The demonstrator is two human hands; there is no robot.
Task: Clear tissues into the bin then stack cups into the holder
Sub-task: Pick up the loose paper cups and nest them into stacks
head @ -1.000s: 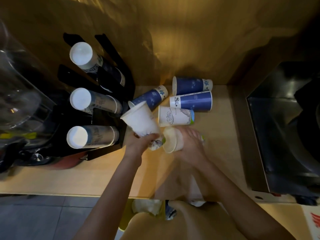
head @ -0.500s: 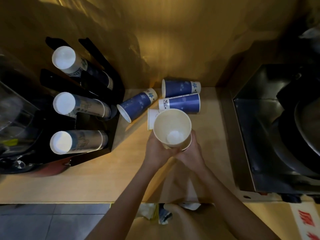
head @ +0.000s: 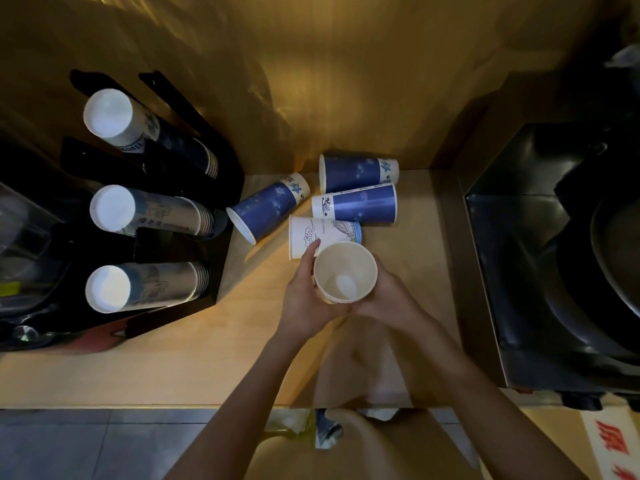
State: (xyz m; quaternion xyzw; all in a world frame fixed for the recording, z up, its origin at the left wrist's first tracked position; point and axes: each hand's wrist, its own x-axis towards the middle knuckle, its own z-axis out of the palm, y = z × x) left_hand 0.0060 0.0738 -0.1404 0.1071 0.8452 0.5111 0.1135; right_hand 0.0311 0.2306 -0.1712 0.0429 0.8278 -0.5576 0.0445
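Observation:
Both hands hold nested white paper cups upright above the wooden counter, mouth facing me. My left hand wraps their left side and my right hand their right side. Behind them a white printed cup lies on its side. Three blue cups lie beyond: one angled at left, one at the back, one in the middle. The black cup holder stands at left with three cup stacks: top, middle, bottom.
A dark metal appliance fills the counter's right side. The golden wall closes off the back. A clear container sits at far left. Below the counter's front edge, crumpled tissues show in a bin.
A second ago each hand held its own cup, tipped sideways. The cups came together, nested and turned upright, and now both hands hold them a little lower and to the right.

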